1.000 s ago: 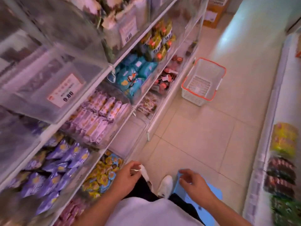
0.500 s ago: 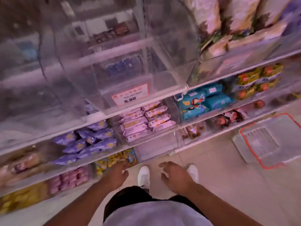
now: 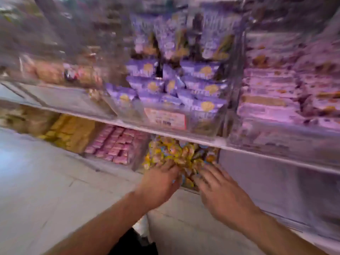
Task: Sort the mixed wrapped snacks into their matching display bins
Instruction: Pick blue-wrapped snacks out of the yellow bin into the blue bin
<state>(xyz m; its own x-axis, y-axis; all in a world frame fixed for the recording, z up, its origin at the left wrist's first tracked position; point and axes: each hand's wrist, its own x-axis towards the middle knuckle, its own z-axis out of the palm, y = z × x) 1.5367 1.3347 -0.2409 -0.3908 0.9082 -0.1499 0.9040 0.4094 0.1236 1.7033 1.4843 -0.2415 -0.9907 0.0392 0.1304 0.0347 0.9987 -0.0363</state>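
Note:
A low clear bin holds a heap of small yellow and blue wrapped snacks (image 3: 176, 153). My left hand (image 3: 160, 183) reaches into its front, fingers spread over the wrappers. My right hand (image 3: 219, 188) is beside it at the bin's right front, fingers apart and touching the pile. The picture is blurred, so I cannot tell whether either hand grips a wrapper. Above, a clear bin of purple snack packs (image 3: 171, 85) carries an orange price label (image 3: 164, 118).
Pink wrapped snacks (image 3: 117, 144) and yellow ones (image 3: 73, 131) fill bins to the left on the bottom shelf. Pale pink bars (image 3: 276, 96) lie in the bin at the upper right. A white shelf edge (image 3: 184, 137) runs across. Tiled floor (image 3: 46, 181) lies at left.
The view has swung from the aisle toward the shelves and dropped low. Both hands have moved forward from near my feet into the bin of yellow and blue snacks.

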